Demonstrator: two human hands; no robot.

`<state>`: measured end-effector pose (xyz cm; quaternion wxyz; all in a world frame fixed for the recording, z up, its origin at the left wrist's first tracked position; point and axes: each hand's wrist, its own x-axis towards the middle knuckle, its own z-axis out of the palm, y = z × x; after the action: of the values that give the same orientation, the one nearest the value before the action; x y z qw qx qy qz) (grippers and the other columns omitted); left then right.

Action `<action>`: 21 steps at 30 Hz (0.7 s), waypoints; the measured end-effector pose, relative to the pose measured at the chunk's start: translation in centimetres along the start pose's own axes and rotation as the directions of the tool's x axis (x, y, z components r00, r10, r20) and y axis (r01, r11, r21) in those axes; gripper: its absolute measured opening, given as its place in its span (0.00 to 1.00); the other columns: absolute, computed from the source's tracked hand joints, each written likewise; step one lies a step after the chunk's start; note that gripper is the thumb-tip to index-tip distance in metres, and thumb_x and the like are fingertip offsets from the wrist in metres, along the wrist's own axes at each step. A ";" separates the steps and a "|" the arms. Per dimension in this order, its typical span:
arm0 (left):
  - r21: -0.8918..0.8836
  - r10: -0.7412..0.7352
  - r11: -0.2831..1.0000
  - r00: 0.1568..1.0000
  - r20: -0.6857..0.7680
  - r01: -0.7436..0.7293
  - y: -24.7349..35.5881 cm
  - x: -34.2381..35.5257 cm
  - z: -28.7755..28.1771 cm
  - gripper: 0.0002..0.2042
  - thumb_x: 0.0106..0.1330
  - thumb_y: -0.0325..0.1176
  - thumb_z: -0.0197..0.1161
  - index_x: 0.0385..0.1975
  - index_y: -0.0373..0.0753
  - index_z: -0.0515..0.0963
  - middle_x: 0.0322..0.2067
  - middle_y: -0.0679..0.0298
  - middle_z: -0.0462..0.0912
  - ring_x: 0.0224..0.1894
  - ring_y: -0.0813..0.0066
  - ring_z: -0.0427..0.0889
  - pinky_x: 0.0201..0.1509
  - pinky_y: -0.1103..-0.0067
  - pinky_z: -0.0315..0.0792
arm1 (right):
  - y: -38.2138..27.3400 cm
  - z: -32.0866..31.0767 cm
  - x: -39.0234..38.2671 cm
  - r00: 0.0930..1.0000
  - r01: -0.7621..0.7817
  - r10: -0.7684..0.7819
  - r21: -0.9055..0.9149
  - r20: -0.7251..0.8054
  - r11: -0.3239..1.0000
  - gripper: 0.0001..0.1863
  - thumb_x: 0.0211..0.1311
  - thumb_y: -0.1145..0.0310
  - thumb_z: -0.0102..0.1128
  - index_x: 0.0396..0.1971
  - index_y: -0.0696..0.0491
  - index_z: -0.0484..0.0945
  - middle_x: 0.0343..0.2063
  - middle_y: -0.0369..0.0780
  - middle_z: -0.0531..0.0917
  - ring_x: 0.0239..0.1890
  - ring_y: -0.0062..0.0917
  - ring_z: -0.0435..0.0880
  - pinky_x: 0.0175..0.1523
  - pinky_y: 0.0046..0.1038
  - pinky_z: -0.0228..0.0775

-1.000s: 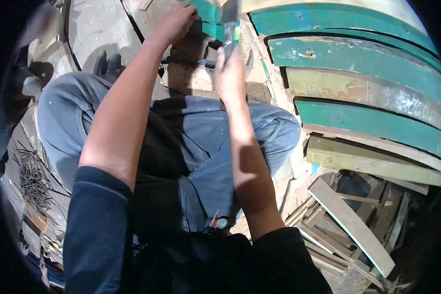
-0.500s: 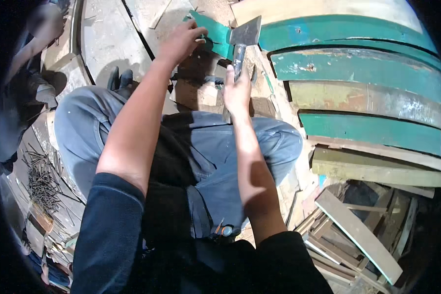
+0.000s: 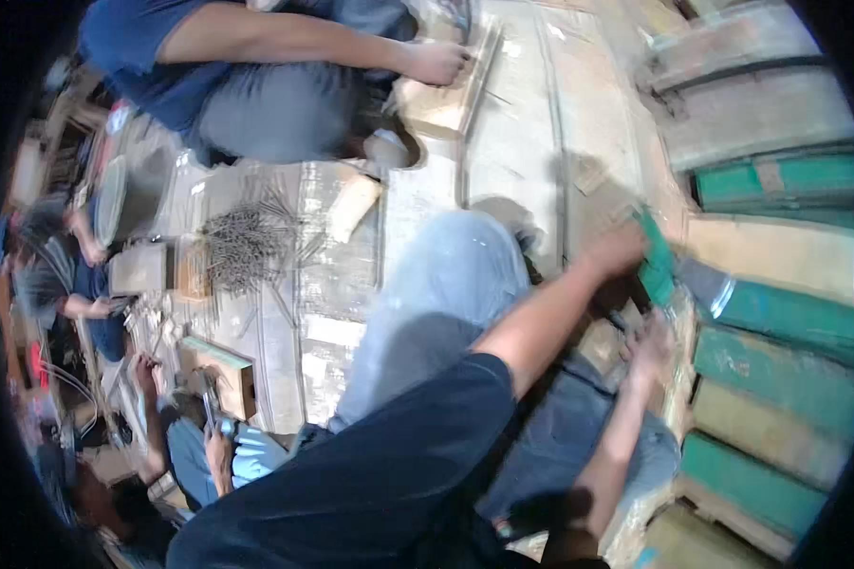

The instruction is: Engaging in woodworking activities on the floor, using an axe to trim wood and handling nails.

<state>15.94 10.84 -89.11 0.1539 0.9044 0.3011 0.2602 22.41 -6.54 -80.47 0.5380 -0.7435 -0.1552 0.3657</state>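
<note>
At the right of the head view, my left hand (image 3: 621, 245) is closed on the end of a short green-painted board (image 3: 657, 261). Its fingertips are blurred. Nearer to me, my right hand (image 3: 647, 346) is wrapped round the handle of a hatchet. The broad grey hatchet head (image 3: 707, 284) is just right of the green board; I cannot tell whether they touch. Both forearms reach to the right over my bent legs in grey-blue trousers.
Several curved green and bare boards (image 3: 778, 370) lie along the right. A heap of long nails (image 3: 247, 242) lies on the plank floor at left. One person (image 3: 285, 76) sits at the far left beside a wooden block (image 3: 441, 109); another person (image 3: 209, 446) works at the near left.
My view has swung to the left, bringing other people and the nail heap further in. Both hands now appear further right, still on the board and the hatchet.
</note>
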 end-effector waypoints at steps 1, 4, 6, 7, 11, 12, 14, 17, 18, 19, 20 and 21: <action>0.102 -0.061 0.994 0.993 0.100 0.051 1.3 0.2 -0.3 0.11 0.62 0.35 0.51 0.42 0.46 0.77 0.46 0.62 0.77 0.55 0.64 0.72 0.60 0.62 0.63 | 1.7 -1.1 1.0 0.996 0.024 -0.025 -0.010 -0.087 1.000 0.21 0.68 0.54 0.51 0.52 0.54 0.70 0.18 0.31 0.64 0.14 0.14 0.65 0.15 0.16 0.55; 0.132 -0.053 0.990 0.995 0.085 0.042 0.1 0.2 -2.5 0.14 0.62 0.35 0.51 0.47 0.47 0.74 0.50 0.61 0.75 0.57 0.63 0.71 0.60 0.56 0.61 | 0.5 0.7 0.3 0.986 0.052 -0.057 -0.037 -0.158 0.998 0.21 0.66 0.52 0.54 0.50 0.51 0.72 0.19 0.31 0.68 0.15 0.13 0.67 0.15 0.16 0.56; 0.070 -0.100 0.994 0.950 0.296 0.083 0.3 1.1 -4.0 0.14 0.62 0.34 0.54 0.48 0.47 0.73 0.51 0.62 0.75 0.57 0.63 0.70 0.62 0.55 0.58 | -1.8 1.0 -0.6 1.000 -0.004 0.005 0.151 -0.008 0.988 0.17 0.65 0.53 0.56 0.37 0.52 0.71 0.17 0.31 0.66 0.13 0.14 0.65 0.13 0.17 0.55; 0.061 -0.100 0.994 0.957 0.271 0.087 0.1 1.1 -3.7 0.14 0.62 0.36 0.55 0.48 0.49 0.73 0.49 0.61 0.77 0.55 0.62 0.72 0.58 0.56 0.60 | -1.3 0.7 0.0 1.000 -0.006 0.005 0.160 0.008 0.987 0.15 0.66 0.55 0.55 0.34 0.52 0.68 0.18 0.32 0.66 0.13 0.15 0.65 0.13 0.17 0.54; -0.215 -0.017 0.975 0.979 0.202 0.061 0.2 1.3 -2.9 0.09 0.60 0.35 0.59 0.41 0.47 0.75 0.40 0.60 0.80 0.46 0.57 0.76 0.52 0.59 0.65 | -0.6 0.1 0.8 1.000 -0.011 0.008 0.215 0.014 0.977 0.09 0.68 0.64 0.52 0.36 0.53 0.65 0.19 0.35 0.65 0.11 0.15 0.63 0.13 0.20 0.52; -0.225 -0.016 0.972 0.978 0.210 0.064 0.3 1.4 -2.9 0.09 0.60 0.35 0.59 0.41 0.47 0.75 0.40 0.60 0.80 0.46 0.57 0.76 0.52 0.59 0.65 | -0.6 0.2 0.9 1.000 -0.017 0.018 0.208 -0.004 0.978 0.08 0.68 0.66 0.50 0.34 0.53 0.65 0.17 0.33 0.65 0.10 0.14 0.62 0.12 0.20 0.51; -0.220 0.029 0.975 0.979 0.201 0.016 0.4 1.9 -2.9 0.08 0.57 0.33 0.62 0.36 0.45 0.78 0.38 0.60 0.79 0.44 0.56 0.76 0.50 0.62 0.69 | -0.3 0.0 1.2 1.000 0.009 -0.007 0.187 -0.009 0.982 0.07 0.69 0.68 0.48 0.33 0.53 0.64 0.15 0.32 0.64 0.08 0.14 0.62 0.10 0.20 0.50; -0.250 0.011 0.968 0.994 0.105 0.015 0.0 1.5 -3.0 0.08 0.55 0.31 0.63 0.35 0.42 0.79 0.36 0.57 0.78 0.41 0.54 0.77 0.46 0.65 0.71 | -0.4 0.7 0.7 1.000 0.027 -0.026 0.125 -0.010 0.992 0.08 0.69 0.67 0.48 0.33 0.53 0.63 0.14 0.32 0.65 0.07 0.14 0.61 0.09 0.21 0.50; -0.278 -0.036 0.959 0.995 0.098 0.062 0.0 1.7 -2.7 0.07 0.55 0.31 0.64 0.33 0.41 0.80 0.36 0.58 0.78 0.41 0.55 0.77 0.47 0.66 0.71 | -0.2 1.0 0.7 0.999 0.047 -0.045 0.105 -0.018 0.993 0.09 0.70 0.65 0.48 0.33 0.53 0.63 0.14 0.32 0.64 0.06 0.12 0.59 0.08 0.20 0.48; -0.289 -0.040 0.955 0.995 0.097 0.066 0.0 1.7 -2.4 0.07 0.55 0.31 0.64 0.33 0.41 0.80 0.36 0.58 0.78 0.41 0.55 0.77 0.47 0.66 0.71 | -0.7 0.6 0.4 1.000 0.006 -0.006 0.002 0.009 1.000 0.08 0.70 0.66 0.48 0.36 0.55 0.64 0.16 0.37 0.70 0.09 0.22 0.69 0.13 0.27 0.59; -0.302 -0.048 0.951 0.996 0.078 0.069 0.0 1.7 -2.2 0.07 0.55 0.31 0.64 0.32 0.41 0.80 0.35 0.58 0.77 0.42 0.56 0.76 0.47 0.67 0.71 | 1.2 0.0 1.6 0.994 0.107 -0.113 -0.219 -0.012 0.970 0.09 0.70 0.66 0.47 0.38 0.57 0.65 0.18 0.41 0.74 0.14 0.30 0.73 0.19 0.31 0.63; -0.312 -0.059 0.947 0.996 0.061 0.075 -0.1 1.5 -2.0 0.06 0.55 0.32 0.65 0.32 0.41 0.81 0.35 0.59 0.77 0.43 0.57 0.76 0.47 0.68 0.71 | 1.5 0.4 1.9 0.976 0.196 -0.219 -0.429 -0.004 0.882 0.10 0.70 0.66 0.47 0.40 0.58 0.65 0.20 0.45 0.77 0.20 0.38 0.78 0.25 0.35 0.67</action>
<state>15.81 12.11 -86.92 0.3122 0.8638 0.2826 0.2765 23.17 -5.66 -82.56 0.4024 -0.8313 -0.2958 0.2439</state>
